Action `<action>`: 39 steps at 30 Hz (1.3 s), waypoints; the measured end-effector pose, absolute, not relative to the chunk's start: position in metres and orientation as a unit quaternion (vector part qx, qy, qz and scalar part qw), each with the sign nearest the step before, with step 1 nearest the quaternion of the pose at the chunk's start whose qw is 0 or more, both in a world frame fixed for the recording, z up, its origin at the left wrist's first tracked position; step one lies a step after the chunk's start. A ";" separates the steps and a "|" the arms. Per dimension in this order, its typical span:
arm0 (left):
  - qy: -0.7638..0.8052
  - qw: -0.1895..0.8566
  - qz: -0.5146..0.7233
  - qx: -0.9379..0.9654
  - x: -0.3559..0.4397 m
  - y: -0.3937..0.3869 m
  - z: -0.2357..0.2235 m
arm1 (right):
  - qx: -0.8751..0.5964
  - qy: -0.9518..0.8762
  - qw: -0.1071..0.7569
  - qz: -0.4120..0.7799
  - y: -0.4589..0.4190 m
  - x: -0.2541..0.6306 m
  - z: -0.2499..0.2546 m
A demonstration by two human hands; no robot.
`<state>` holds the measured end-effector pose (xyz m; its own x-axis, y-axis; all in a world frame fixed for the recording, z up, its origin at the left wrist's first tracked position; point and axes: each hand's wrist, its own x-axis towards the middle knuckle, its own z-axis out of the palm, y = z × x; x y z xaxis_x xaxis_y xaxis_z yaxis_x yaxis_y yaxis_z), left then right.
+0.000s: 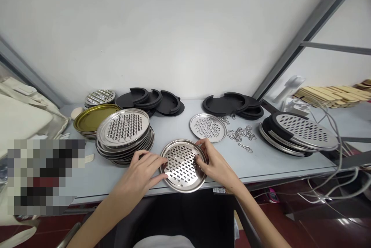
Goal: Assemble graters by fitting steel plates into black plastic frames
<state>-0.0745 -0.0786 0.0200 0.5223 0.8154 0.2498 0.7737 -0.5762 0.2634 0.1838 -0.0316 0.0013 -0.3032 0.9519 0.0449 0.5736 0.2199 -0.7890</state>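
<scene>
Pale grey table (237,165) against white wall (174,35). Centre front edge: round, rimmed silver metal grater disc (180,166). Left hand (141,172) spread, thumb and fingertips at disc's left rim; right hand (213,162) pinching right rim. Left: tall stack of round silver graters (126,134). Behind: loose silver wire clips (239,135), curved black trays (223,104).

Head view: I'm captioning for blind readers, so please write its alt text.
A person's left hand and right hand touch opposite sides of a round metal grater disc at the front edge of a grey table. Around it are stacked discs, black holders and metal clips.
</scene>
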 end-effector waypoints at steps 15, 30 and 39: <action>0.466 0.208 0.160 0.845 -0.077 -0.063 0.027 | -0.509 -0.732 0.284 0.351 -0.031 0.185 0.000; 0.389 0.058 0.135 0.909 -0.074 -0.059 0.023 | -0.492 -0.747 0.280 0.350 -0.029 0.186 0.000; 0.332 0.094 0.123 0.931 -0.059 -0.054 0.026 | -0.479 -0.746 0.286 0.364 -0.027 0.187 -0.004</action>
